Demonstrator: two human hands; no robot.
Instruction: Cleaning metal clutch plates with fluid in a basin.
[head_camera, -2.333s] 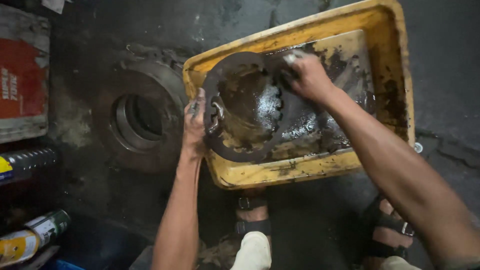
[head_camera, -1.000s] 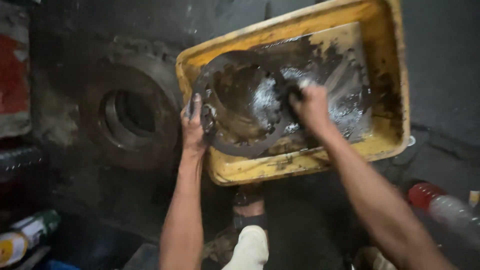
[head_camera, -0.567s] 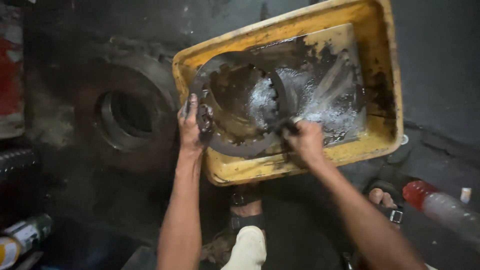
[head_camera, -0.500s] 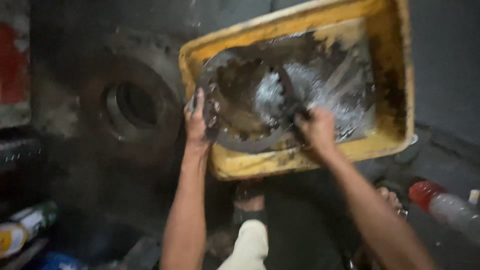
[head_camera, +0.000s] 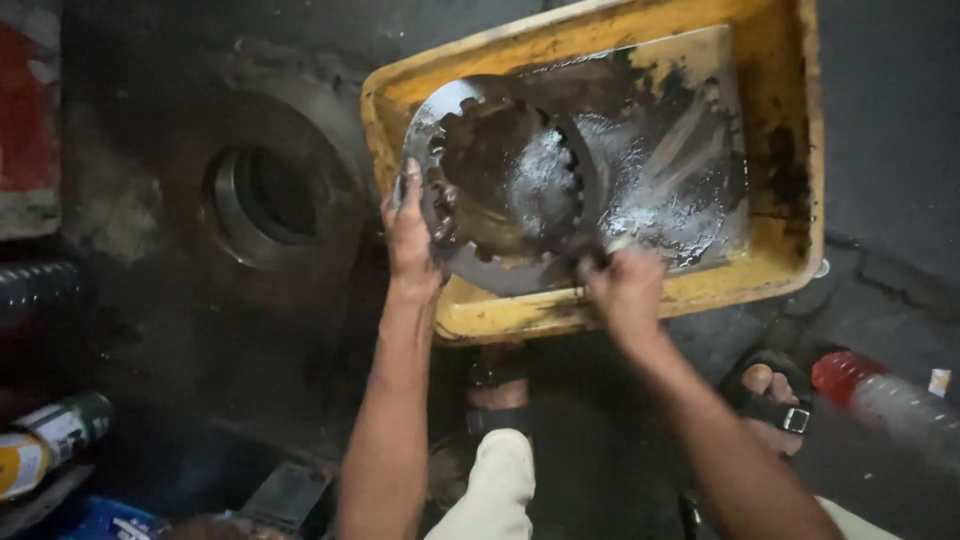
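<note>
Right hand (head_camera: 625, 290) blurred; fingers closed on a small dark tool, barely discernible, lower on toothed ring (head_camera: 500, 180) than before. Left hand (head_camera: 412, 235) fingers wrap ring's edge inside yellow tray (head_camera: 790, 150).

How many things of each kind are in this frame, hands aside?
Yellow tray: 1
Toothed metal ring: 1
Round metal housing with a bore: 1
Plastic bottle with red cap: 1
Cans at the lower left: 1
Sandals: 2
Total: 7
</note>
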